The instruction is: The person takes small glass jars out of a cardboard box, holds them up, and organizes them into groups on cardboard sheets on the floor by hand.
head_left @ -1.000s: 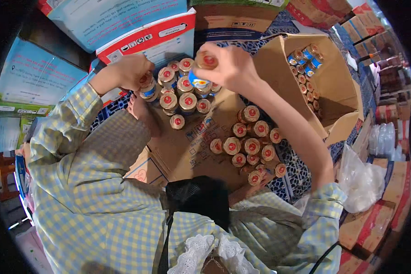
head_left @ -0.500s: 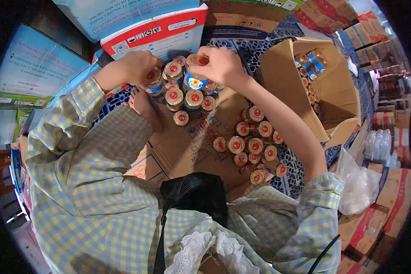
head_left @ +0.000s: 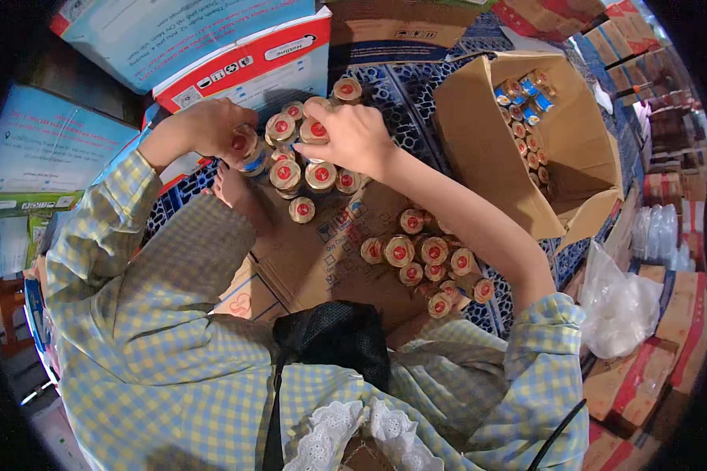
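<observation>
My left hand (head_left: 212,133) is closed around a jar (head_left: 251,157) with a gold-wrapped lid and a blue label, at the left edge of a cluster of similar jars (head_left: 283,174). The fingers of my right hand (head_left: 349,140) are bent over another gold-lidded jar (head_left: 315,131) in the same cluster, gripping it near its lid. Behind that hand stands a single jar (head_left: 346,89). A second group of jars (head_left: 433,251) stands on the flattened cardboard (head_left: 291,259) below my right forearm. The lids carry round red stickers.
An open cardboard box (head_left: 479,133) on the right holds more jars, some lying on their sides. Blue-and-red printed cartons (head_left: 243,55) stand at the upper left. A clear plastic bag (head_left: 617,302) and stacked brown cartons (head_left: 628,392) are at the far right.
My right hand has moved left and slightly lower; the raised jar with its blue label facing me no longer shows there. A jar at the back of the cluster is now uncovered.
</observation>
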